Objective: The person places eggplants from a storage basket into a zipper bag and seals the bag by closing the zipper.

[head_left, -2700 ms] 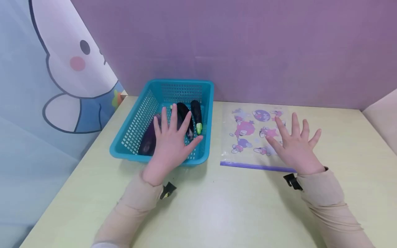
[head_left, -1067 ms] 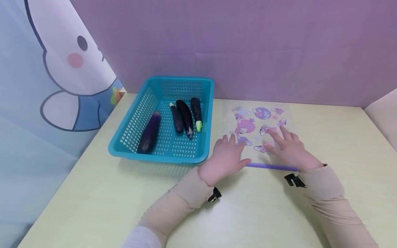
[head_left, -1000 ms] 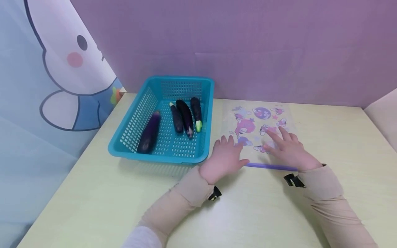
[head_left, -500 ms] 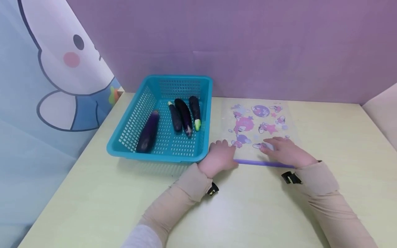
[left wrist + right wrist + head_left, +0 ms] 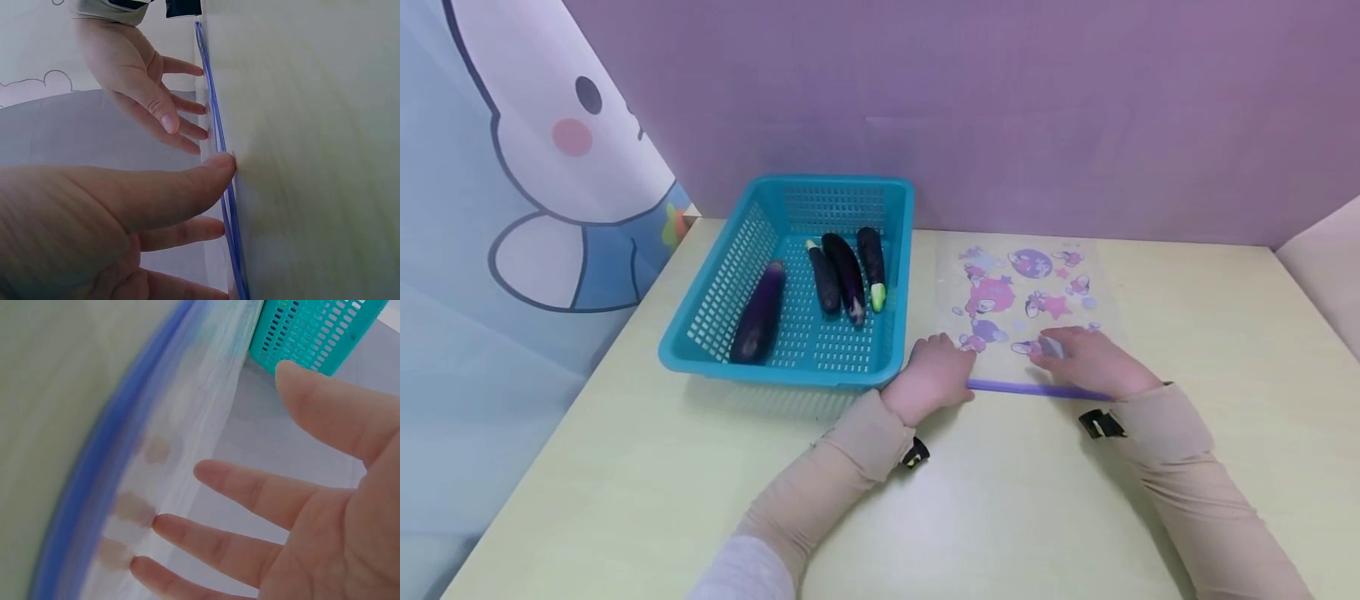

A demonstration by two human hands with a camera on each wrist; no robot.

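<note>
Purple zip strip (image 5: 1022, 388) towards the person, the clear printed bag (image 5: 1022, 300) lies flat on the table (image 5: 1000, 508), just to the right of the turquoise basket (image 5: 775, 375). What has just changed is where the hands are: the left hand (image 5: 931, 379) was spread over the basket and has come across to the bag's near left corner, while the right hand (image 5: 1093, 362) has drawn back a little and sunk towards the near right part of the bag. To judge by that, the work now centres on the bag and its zip side; the basket and its contents look undisturbed. Neither hand holds anything. The left is fairly wide, thumb apart from the fingers, its thumb tip on the zip strip and fingertips at the bag, as the left wrist view shows. The right is wide too, fingers nearly straight; its lower fingertips seem to touch the plastic, though whether they press I cannot tell. Counted, there are one bag, one basket, two hands and four eggplants: a large one (image 5: 757, 315) alone along the basket's left side, and three slimmer ones grouped to the right, namely a short one (image 5: 825, 282), a curved one (image 5: 847, 279) close beside it, and a green-capped one (image 5: 872, 262) nearest the right wall. All four rest inside the basket, well apart from both hands.
</note>
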